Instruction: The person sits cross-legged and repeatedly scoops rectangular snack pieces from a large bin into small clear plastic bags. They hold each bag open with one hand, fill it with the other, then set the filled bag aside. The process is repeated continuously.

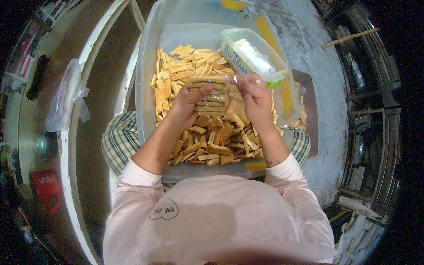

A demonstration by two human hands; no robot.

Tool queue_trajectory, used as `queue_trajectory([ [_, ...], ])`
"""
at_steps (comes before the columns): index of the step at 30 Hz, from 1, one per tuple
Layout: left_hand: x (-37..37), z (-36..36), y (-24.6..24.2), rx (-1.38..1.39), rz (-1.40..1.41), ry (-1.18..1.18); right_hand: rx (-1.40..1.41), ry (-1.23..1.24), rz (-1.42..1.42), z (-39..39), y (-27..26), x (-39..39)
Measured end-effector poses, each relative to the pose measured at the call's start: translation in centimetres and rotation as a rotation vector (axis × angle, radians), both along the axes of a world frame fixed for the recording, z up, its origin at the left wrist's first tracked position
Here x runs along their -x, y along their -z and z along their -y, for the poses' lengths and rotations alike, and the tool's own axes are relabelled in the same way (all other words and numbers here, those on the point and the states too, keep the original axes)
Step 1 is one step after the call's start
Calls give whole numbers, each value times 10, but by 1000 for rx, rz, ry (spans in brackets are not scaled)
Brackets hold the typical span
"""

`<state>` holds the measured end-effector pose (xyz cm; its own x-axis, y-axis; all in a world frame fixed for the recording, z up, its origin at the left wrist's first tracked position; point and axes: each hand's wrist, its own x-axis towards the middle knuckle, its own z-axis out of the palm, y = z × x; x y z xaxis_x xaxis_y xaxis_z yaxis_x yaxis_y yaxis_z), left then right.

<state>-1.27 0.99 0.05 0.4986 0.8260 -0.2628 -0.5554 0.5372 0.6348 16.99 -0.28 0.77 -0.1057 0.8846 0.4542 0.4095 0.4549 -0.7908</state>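
Note:
A clear plastic bag (212,101) packed with stacked toasted bread sticks lies between my hands, above a large translucent plastic bin (144,82). My left hand (188,102) grips the filled side of the bag, its thumb across the front. With bent fingers, my right hand (255,96) pinches the bag's loose end. Loose bread sticks (218,132) fill much of the bin below both hands. Near my right hand, a smaller translucent container (228,49) with printed writing rests tilted in the bin, holding white plastic material (255,56).
Beside the bin on the right stands a brown tub (309,109) with bagged pieces. A knotted clear plastic bag (68,99) hangs on a white frame bar at the left. Farther left is a red mug (47,188). A wooden stick (351,38) lies at the upper right.

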Motion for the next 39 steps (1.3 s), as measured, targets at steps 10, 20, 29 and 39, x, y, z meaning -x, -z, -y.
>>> queue_trajectory([
  [10,2,3,-2,18,-78,91,-63,63,153,1,-20,12],
  [20,3,-2,15,13,75,126,-89,110,139,2,0,20],
  [29,12,-5,10,-53,29,-29,-132,-10,341,6,0,18],
  [39,14,-6,-3,-185,-326,-102,-42,-138,324,-3,1,20],
])
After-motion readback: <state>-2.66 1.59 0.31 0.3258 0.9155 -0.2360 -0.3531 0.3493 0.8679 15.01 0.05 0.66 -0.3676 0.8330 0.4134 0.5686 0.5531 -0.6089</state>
